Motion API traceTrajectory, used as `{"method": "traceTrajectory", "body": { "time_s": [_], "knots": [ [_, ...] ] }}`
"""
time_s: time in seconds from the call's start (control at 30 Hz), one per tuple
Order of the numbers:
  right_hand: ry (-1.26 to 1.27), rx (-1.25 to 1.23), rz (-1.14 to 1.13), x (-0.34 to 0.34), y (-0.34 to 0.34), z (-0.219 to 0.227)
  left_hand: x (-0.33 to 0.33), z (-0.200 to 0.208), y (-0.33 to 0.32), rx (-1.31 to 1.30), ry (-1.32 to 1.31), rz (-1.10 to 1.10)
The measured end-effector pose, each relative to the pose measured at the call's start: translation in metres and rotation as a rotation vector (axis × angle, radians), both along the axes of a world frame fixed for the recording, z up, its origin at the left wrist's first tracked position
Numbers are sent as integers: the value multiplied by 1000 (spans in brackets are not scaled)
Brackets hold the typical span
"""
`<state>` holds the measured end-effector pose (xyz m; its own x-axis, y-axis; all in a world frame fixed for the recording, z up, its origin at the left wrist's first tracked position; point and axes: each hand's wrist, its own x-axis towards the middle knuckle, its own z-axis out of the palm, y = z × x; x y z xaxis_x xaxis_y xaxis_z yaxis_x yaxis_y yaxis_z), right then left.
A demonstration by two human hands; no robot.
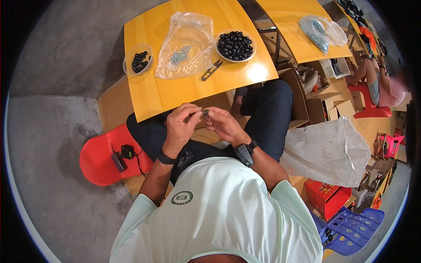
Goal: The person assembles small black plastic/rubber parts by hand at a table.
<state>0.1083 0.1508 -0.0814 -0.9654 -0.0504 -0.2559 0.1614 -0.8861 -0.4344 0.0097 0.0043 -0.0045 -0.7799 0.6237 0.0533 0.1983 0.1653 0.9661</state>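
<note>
In front of my body, just below the table edge, my two hands meet at the fingertips. My right hand (224, 125) pinches a small dark bead-like piece (206, 112) between thumb and forefinger, its other fingers curled. Thumb and forefinger of my left hand (178, 125) are pressed together right beside that piece; anything between them is too small to make out. On the yellow table (184, 94) lies a clear plastic bag (193, 33) with small silvery-blue bits (180, 55) on it. Black thread snips (212, 70) rest at its right.
A round bowl (254, 49) of black beads (236, 45) stands right of the bag, a smaller bowl (126, 66) with fewer at left. A red stool (98, 153) carries a black charger (127, 151). Rightward are cardboard boxes (335, 107), a white sack (329, 151) and a seated person (390, 90).
</note>
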Motion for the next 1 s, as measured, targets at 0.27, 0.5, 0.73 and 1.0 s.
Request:
{"method": "traceTrajectory", "body": {
  "time_s": [0.27, 0.5, 0.73, 1.0],
  "knots": [
    [18, -15, -1, 1, 0, 2, 0, 4, 3, -82, 438, -54],
    [27, 2, -10, 0, -1, 2, -2, 7, 5, -73, 466, -73],
    [-3, -1, -31, -1, -1, 1, -5, 11, 7, -122, 552, -148],
    [-57, 119, -44, -1, -4, -3, -6, 13, 9, -179, 547, -193]
  ]
}}
